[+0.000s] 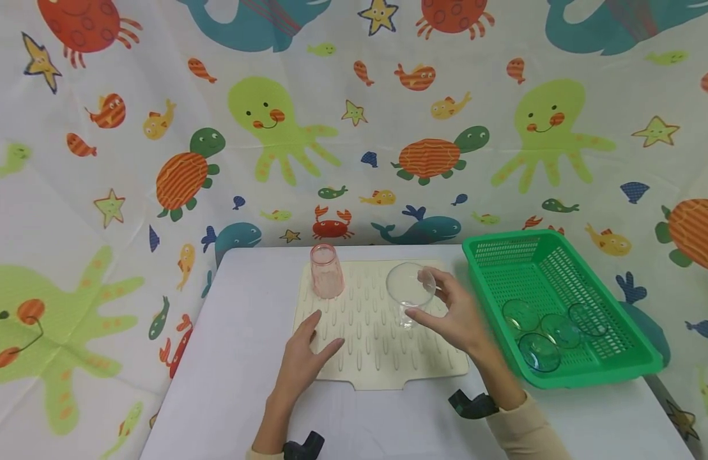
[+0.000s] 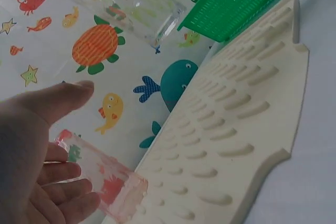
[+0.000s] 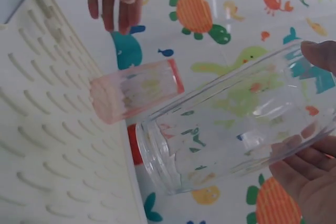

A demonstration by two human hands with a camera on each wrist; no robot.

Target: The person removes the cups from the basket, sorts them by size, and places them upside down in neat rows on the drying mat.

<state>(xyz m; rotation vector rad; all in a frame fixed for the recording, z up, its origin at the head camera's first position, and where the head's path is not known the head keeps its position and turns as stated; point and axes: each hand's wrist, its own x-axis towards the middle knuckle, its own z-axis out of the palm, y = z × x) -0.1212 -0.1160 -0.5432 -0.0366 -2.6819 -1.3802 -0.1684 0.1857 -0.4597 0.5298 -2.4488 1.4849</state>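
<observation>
My right hand (image 1: 454, 310) grips a large clear glass (image 1: 410, 291) near its rim, with the thumb on one side and the fingers on the other. In the left wrist view, that glass (image 2: 131, 11) hangs above the cream ridged draining board (image 1: 365, 358), apart from it. A pink-tinted glass (image 1: 327, 275) stands on the far left part of the board. My left hand (image 1: 299, 361) holds nothing; its thumb and fingers are spread, over the board's left edge and nearer to me than the pink glass. In the right wrist view, the pink glass (image 3: 134, 90) shows beyond the clear one.
To the right sits a green plastic basket (image 1: 567, 252) with perforated walls, holding several clear glasses (image 1: 539, 352) at its near end. A white cloth (image 1: 233, 319) covers the table. Behind it hangs a curtain (image 1: 354, 140) printed with sea animals.
</observation>
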